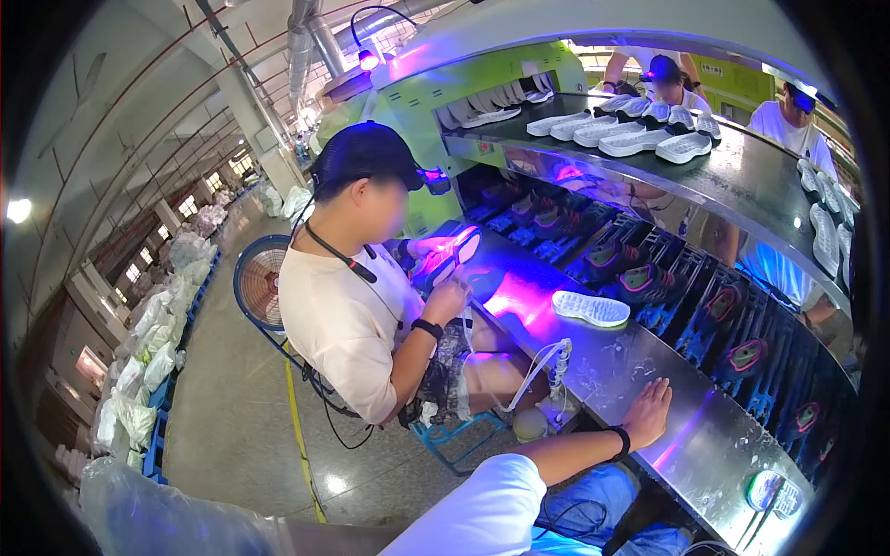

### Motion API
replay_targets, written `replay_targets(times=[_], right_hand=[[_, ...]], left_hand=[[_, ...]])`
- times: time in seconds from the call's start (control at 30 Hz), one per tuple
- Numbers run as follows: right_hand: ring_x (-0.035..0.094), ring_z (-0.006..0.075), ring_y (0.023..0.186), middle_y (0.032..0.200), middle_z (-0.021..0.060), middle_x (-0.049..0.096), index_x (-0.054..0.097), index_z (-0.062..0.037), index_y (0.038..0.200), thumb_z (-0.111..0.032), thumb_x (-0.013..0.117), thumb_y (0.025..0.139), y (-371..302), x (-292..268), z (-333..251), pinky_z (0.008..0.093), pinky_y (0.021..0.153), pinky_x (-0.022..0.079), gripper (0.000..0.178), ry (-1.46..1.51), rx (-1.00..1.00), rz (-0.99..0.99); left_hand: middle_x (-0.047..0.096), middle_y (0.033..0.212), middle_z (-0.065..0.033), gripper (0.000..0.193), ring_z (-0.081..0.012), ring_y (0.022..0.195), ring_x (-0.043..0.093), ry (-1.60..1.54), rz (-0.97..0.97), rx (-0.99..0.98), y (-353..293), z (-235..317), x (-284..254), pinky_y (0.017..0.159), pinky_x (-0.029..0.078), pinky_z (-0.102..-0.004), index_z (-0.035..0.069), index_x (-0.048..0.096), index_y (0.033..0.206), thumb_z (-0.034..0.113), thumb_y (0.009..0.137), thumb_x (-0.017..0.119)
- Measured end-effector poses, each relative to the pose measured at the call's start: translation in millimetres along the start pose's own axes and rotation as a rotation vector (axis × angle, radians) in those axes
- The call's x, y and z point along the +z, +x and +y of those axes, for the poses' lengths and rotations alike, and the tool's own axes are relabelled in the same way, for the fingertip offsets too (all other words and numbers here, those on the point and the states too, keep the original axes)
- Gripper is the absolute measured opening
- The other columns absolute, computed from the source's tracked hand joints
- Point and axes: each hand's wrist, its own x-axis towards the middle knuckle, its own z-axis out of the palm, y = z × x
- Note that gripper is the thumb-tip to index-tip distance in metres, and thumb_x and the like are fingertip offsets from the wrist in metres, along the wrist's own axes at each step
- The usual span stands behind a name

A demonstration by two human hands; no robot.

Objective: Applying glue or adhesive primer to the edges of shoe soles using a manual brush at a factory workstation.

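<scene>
My left hand (648, 413) lies on the metal bench (607, 361), palm down with its fingers stretched out. A dark band circles its wrist, and nothing is in its grasp. My right hand is outside the picture. Farther along the bench lies a white shoe sole (591, 309), apart from my hand. Near the lower right, a brightly lit sole (774, 493) has a thin dark stick-like thing across it. To my left a seated person (348, 296) holds a dark shoe (454, 255) under purple light; their other hand is raised to it.
Beyond the bench runs a dark rack conveyor (686, 306) carrying shoes. Above it, a shelf (742, 199) bears rows of white soles (635, 139). Several people stand on the far side. A fan (262, 283) and a blue stool frame (454, 445) stand left; white bags (139, 380) line the aisle.
</scene>
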Motion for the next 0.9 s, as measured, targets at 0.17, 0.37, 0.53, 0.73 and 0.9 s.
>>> replay_targets(times=[0.17,0.37,0.53,0.73,0.9], right_hand=[[0.069,0.0376,0.083,0.088,0.0189,0.071,0.073,-0.0051,0.091,-0.034,0.077,0.088,-9,7,-8,0.0498,0.075,0.054,0.029,0.103,-0.018,-0.029],[0.067,0.0385,0.079,0.084,0.0191,0.068,0.070,-0.0048,0.087,-0.031,0.076,0.087,50,10,7,0.0503,0.073,0.052,0.027,0.183,-0.116,-0.022],[0.065,0.0392,0.077,0.082,0.0193,0.066,0.067,-0.0046,0.084,-0.028,0.075,0.086,90,9,6,0.0506,0.070,0.050,0.025,0.257,-0.262,-0.093],[0.063,0.0401,0.074,0.078,0.0195,0.063,0.064,-0.0043,0.080,-0.025,0.074,0.085,129,25,-26,0.0511,0.068,0.048,0.024,0.385,-0.416,-0.151],[0.061,0.0408,0.071,0.076,0.0197,0.061,0.062,-0.0041,0.076,-0.023,0.073,0.084,125,42,-68,0.0515,0.065,0.046,0.023,0.493,-0.449,-0.127]], left_hand=[[0.037,0.165,-0.0320,0.063,-0.0434,0.157,0.035,0.009,-0.003,0.030,-12,-5,1,0.132,0.026,-0.0503,-0.014,0.046,0.150,0.008,0.092,0.055],[0.033,0.167,-0.0333,0.067,-0.0455,0.158,0.031,0.021,-0.082,0.018,-21,-8,-11,0.133,0.023,-0.0518,-0.014,0.040,0.155,0.005,0.092,0.054],[0.029,0.169,-0.0327,0.067,-0.0432,0.160,0.029,0.105,-0.147,0.060,-22,-5,-12,0.134,0.022,-0.0505,-0.014,0.041,0.155,0.013,0.095,0.051],[0.029,0.170,-0.0319,0.069,-0.0414,0.160,0.029,0.104,-0.152,0.076,-18,-8,-3,0.134,0.023,-0.0482,-0.015,0.042,0.155,0.015,0.093,0.053],[0.031,0.169,-0.0315,0.073,-0.0409,0.161,0.029,0.095,-0.083,0.098,-15,-17,11,0.134,0.023,-0.0481,-0.015,0.041,0.155,0.010,0.089,0.060]])
